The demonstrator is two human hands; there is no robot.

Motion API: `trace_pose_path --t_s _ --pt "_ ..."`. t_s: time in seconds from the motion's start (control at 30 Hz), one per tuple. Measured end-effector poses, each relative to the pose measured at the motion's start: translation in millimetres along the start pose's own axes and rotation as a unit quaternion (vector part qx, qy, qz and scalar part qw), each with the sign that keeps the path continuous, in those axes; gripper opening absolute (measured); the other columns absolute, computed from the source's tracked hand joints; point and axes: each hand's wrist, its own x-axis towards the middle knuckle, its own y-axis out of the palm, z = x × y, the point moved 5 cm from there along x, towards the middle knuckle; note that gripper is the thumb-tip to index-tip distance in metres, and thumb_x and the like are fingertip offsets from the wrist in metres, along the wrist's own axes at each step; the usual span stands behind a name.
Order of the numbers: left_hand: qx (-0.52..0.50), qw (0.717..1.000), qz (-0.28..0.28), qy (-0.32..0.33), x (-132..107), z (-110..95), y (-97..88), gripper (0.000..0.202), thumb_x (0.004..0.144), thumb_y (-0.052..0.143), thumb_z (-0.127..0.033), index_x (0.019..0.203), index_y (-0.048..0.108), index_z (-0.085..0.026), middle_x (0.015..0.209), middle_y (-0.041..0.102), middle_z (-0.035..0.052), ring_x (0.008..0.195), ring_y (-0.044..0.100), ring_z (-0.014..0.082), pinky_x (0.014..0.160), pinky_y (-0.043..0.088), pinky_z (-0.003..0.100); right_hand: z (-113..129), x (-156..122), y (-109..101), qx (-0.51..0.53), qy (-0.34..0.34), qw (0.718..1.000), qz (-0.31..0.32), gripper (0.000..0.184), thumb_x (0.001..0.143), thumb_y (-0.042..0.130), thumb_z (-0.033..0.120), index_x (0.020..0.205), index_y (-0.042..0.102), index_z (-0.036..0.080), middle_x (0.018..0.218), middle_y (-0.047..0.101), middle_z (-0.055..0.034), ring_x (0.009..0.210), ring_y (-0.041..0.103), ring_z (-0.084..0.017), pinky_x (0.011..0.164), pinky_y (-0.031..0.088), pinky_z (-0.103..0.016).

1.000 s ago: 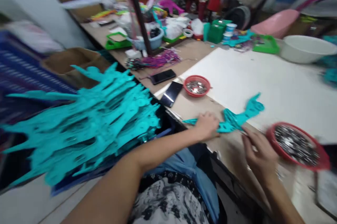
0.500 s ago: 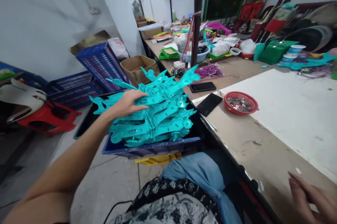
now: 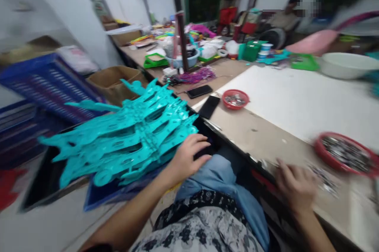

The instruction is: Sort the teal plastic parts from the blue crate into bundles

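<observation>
My left hand [image 3: 189,156] hovers above my lap, just right of a pile of turquoise plastic parts [image 3: 139,129]. Its thumb and fingers are apart, with nothing visible between them. The flat, long-shaped parts lie stacked on a blue crate [image 3: 97,197], the heap leaning left over a black bin [image 3: 44,183]. At the table's front edge, my right hand [image 3: 296,183] is palm down with curled fingers; blur hides whether they grip anything. Beside it lie small loose metal pieces [image 3: 325,181]. Farther right, a red basket [image 3: 321,151] holds many more metal pieces.
A smaller red basket [image 3: 247,100], a black phone [image 3: 199,91] and a dark flat slab [image 3: 209,106] rest on the table. A white sheet [image 3: 284,98] covers its middle. Blue crates [image 3: 50,86] and a paper bag [image 3: 115,78] stand left. A person [image 3: 284,19] sits far back.
My left hand has come off the turquoise pile and moved right, over my lap. My right hand has come onto the table edge by the metal pieces. The view has swung right.
</observation>
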Motion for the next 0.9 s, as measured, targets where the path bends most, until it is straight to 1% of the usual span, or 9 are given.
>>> trace_pose_path --t_s 0.07,0.13,0.2,0.3,0.4,0.47,0.6,0.8,0.9 --pt "-0.046 0.998 0.013 0.035 13 -9 67.4 0.029 0.088 0.056 -0.032 0.112 0.062 -0.018 0.123 0.060 0.0116 0.122 0.050 0.0223 0.103 0.043 0.040 4 0 -1 -0.005 0.035 0.999 0.036 0.022 0.088 0.054 0.026 0.105 0.066 0.019 0.073 0.060 -0.0054 0.071 0.045 -0.019 0.070 0.030 -0.035" --pt "-0.040 0.998 -0.018 0.052 35 -9 118.6 0.031 0.089 0.053 -0.031 0.115 0.061 -0.015 0.130 0.055 0.0149 0.129 0.043 0.0272 0.107 0.038 0.047 3 0 -1 -0.006 0.071 0.996 0.060 0.023 0.090 0.051 0.025 0.108 0.066 0.021 0.071 0.057 -0.0041 0.074 0.043 -0.018 0.073 0.028 -0.035" --pt "-0.019 0.997 -0.046 0.062 65 -8 156.0 0.035 0.089 0.051 -0.031 0.117 0.060 -0.012 0.137 0.049 0.0182 0.136 0.033 0.0319 0.110 0.033 0.052 0 1 -1 -0.013 0.105 0.992 0.062 0.026 0.092 0.050 0.030 0.111 0.065 0.021 0.071 0.055 -0.0042 0.074 0.040 -0.018 0.074 0.026 -0.035" --pt "0.007 0.995 -0.051 0.082 103 -13 188.1 0.041 0.090 0.049 -0.034 0.120 0.057 -0.008 0.142 0.043 0.0212 0.141 0.020 0.0352 0.111 0.027 0.055 -5 4 0 -0.027 0.162 0.983 0.077 0.033 0.093 0.047 0.037 0.114 0.064 0.019 0.073 0.055 -0.0056 0.076 0.039 -0.019 0.075 0.026 -0.035" --pt "0.027 0.995 -0.041 0.091 117 -17 199.9 0.043 0.091 0.045 -0.034 0.122 0.056 -0.007 0.141 0.042 0.0230 0.142 0.017 0.0360 0.110 0.025 0.057 -5 7 3 -0.028 0.194 0.976 0.092 0.031 0.094 0.044 0.033 0.109 0.064 0.015 0.077 0.055 -0.0073 0.078 0.040 -0.020 0.076 0.026 -0.036" --pt "0.033 0.995 -0.044 0.087 118 -15 203.4 0.041 0.091 0.044 -0.033 0.122 0.056 -0.009 0.140 0.044 0.0230 0.142 0.018 0.0361 0.109 0.027 0.058 -5 7 7 -0.022 0.209 0.973 0.098 0.028 0.094 0.042 0.031 0.097 0.064 0.012 0.077 0.056 -0.0078 0.078 0.040 -0.020 0.076 0.027 -0.035" --pt "0.014 0.994 -0.068 0.088 116 -10 206.2 0.038 0.089 0.047 -0.029 0.122 0.056 -0.015 0.141 0.043 0.0199 0.142 0.018 0.0375 0.105 0.029 0.062 -7 8 13 -0.030 0.220 0.969 0.111 0.028 0.094 0.042 0.031 0.077 0.058 0.015 0.074 0.054 -0.0061 0.076 0.039 -0.019 0.074 0.027 -0.034" --pt "-0.048 0.991 -0.119 0.041 128 2 194.3 0.037 0.086 0.049 -0.025 0.120 0.057 -0.013 0.134 0.047 0.0202 0.140 0.021 0.0361 0.109 0.027 0.061 -6 12 17 -0.059 0.205 0.969 0.128 0.028 0.092 0.043 0.031 0.072 0.055 0.016 0.072 0.052 -0.0048 0.074 0.039 -0.018 0.071 0.025 -0.034" --pt "-0.093 0.985 -0.139 0.044 135 -6 191.1 0.038 0.085 0.049 -0.023 0.121 0.056 -0.014 0.131 0.049 0.0181 0.140 0.022 0.0343 0.110 0.027 0.059 -7 11 19 -0.065 0.197 0.969 0.134 0.028 0.092 0.042 0.033 0.072 0.054 0.016 0.073 0.052 -0.0045 0.073 0.039 -0.018 0.071 0.026 -0.035"
